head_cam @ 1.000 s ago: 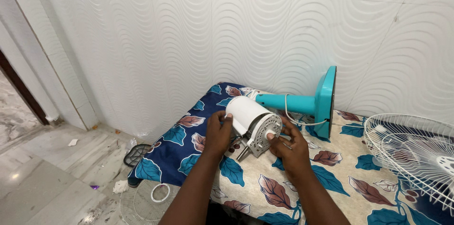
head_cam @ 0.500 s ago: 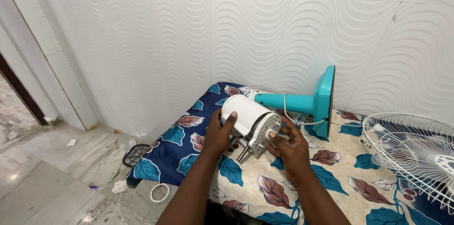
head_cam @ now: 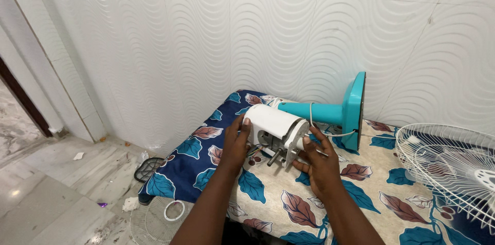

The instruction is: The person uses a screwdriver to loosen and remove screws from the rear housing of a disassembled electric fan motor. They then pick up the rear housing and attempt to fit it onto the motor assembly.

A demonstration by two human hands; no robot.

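Since half a second ago, little has shifted — our hands have stayed on the fan motor housing point(head_cam: 273, 130), and it lies on its side in much the same spot. Our left hand point(head_cam: 236, 144) wraps the near end of the white housing, fingers pressed against its side and thumb up along the edge, a closed grip on the casing. Our right hand point(head_cam: 320, 165) meets the front face of the motor, fingertips resting at the metal plate by the protruding shaft point(head_cam: 275, 159); whether that grip pinches anything or merely steadies it, we cannot tell.

The housing joins a teal stand point(head_cam: 319, 111) that runs back to a teal base point(head_cam: 357, 108), tipped up on its edge against the white tiled wall point(head_cam: 216, 34). A white cord point(head_cam: 330, 132) loops beside the stand. All of it rests on a surface covered with a floral cloth point(head_cam: 268, 193) — blue and brown leaves. A white wire fan guard point(head_cam: 454, 167) lies at the right; another guard point(head_cam: 154, 219) sits on the floor below.
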